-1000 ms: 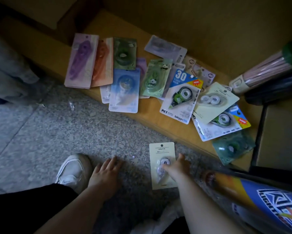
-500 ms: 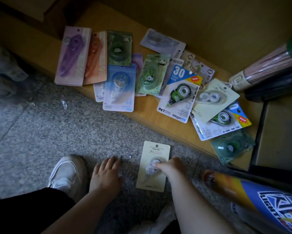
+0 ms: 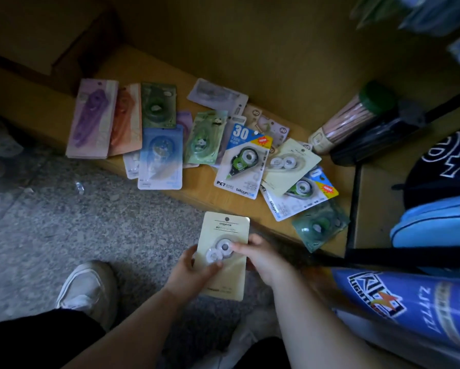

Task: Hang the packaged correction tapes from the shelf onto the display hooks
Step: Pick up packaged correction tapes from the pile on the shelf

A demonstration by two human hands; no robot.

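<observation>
Lifted off the floor, the pale-yellow carded correction tape pack (image 3: 225, 255) stands upright, left hand (image 3: 194, 272) and right hand (image 3: 261, 258) gripping its sides.

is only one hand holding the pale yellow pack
No, the left hand and right hand both grip the pale yellow pack.
</observation>
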